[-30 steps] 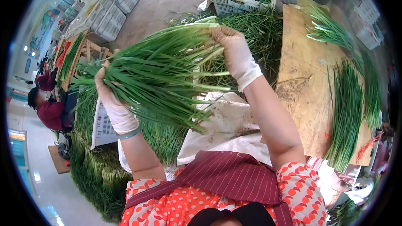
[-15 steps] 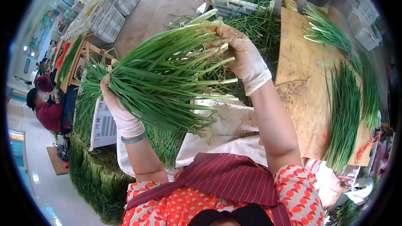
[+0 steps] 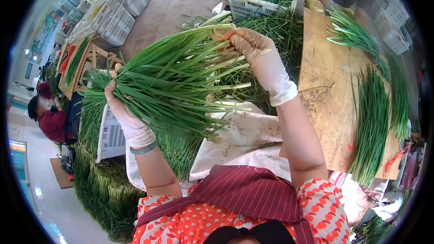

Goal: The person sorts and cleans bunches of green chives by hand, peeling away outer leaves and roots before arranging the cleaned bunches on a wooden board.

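Note:
A fanned bunch of garlic chives (image 3: 167, 79) lies across the air in front of me, its pale stem ends to the right. My left hand (image 3: 129, 117), in a whitish glove, is wrapped round the leafy end. At the stem ends, my gloved right hand (image 3: 260, 54) has thumb and fingers pinched together on brownish, withered chive strands. Something orange shows at its fingertips. Below the bunch is a soiled white cloth (image 3: 253, 135), and more chives (image 3: 178, 153) lie beneath my left forearm.
On the right stands a wooden board (image 3: 325, 72) with chive bunches (image 3: 373, 126). A co-worker's gloved hand (image 3: 332, 7) holds chives at its far end. A white crate (image 3: 260, 5) of greens stands ahead, above loose trimmings (image 3: 282, 36). Left are a white crate (image 3: 110, 135), bundled chives (image 3: 106, 190) and stacked crates (image 3: 113, 13).
My right hand has shifted slightly to the right, drawing away from the stem ends with brownish strands at its fingertips. My left hand and the bunch have moved a little left.

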